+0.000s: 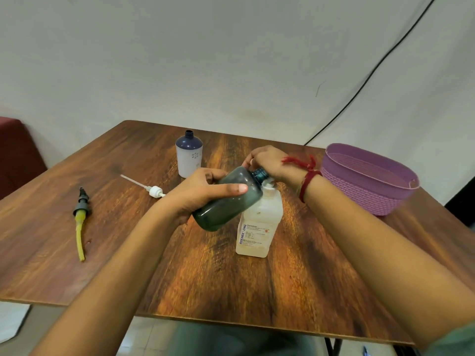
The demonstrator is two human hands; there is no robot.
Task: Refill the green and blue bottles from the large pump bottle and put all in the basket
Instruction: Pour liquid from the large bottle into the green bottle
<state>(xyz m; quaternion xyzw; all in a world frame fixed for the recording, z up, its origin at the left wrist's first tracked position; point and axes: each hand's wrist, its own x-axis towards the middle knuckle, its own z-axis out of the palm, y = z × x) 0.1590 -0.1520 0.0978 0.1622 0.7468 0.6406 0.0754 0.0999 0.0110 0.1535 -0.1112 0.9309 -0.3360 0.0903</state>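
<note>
While the left hand (203, 191) grips the tilted green bottle (228, 199), right hand (267, 161) seemingly presses the pump.

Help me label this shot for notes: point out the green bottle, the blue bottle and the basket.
green bottle (226, 201), head view, on its tilted body beside the left fingers.
blue bottle (188, 160), head view, on its pale lower body.
basket (359, 187), head view, on its woven purple outer wall.
</note>
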